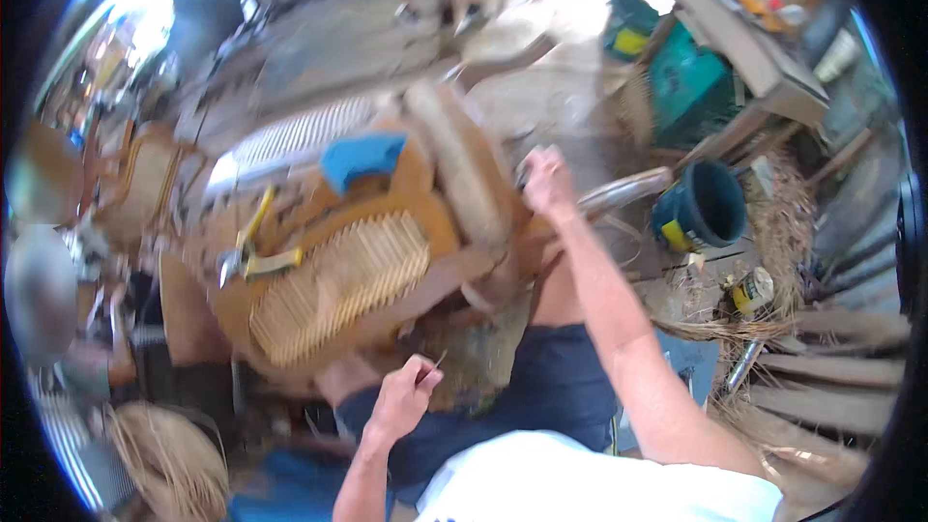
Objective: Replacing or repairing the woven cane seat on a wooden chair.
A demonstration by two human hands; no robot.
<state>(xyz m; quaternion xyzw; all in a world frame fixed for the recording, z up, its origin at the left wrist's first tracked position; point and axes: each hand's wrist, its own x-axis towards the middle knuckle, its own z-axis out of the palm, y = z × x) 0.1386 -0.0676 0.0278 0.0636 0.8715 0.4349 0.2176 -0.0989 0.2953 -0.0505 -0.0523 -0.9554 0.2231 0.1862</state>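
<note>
A brown wooden chair frame [449,222] with slatted panels lies tilted before my knees. Above my lap, near its lower edge, my left hand [401,401] is closed in a pinch. A thin, light sliver [442,359] sticks out from its fingertips, too small to name. My right hand [549,184] reaches out beyond the frame's right side, its fingers closed. Something small and dark shows at those fingers, blurred by motion. A hammer [274,263] with a yellow-ended handle rests on the frame beside the slatted panel [343,280]. Above it lies another yellow-handled tool [254,217].
A blue cloth [362,159] lies on the frame. To the right stand a dark bucket [701,208], a small yellow-labelled can [752,290] and a green bin [691,87]. Fibre strands [778,232] cover the ground there. Other people sit at left and stand far back.
</note>
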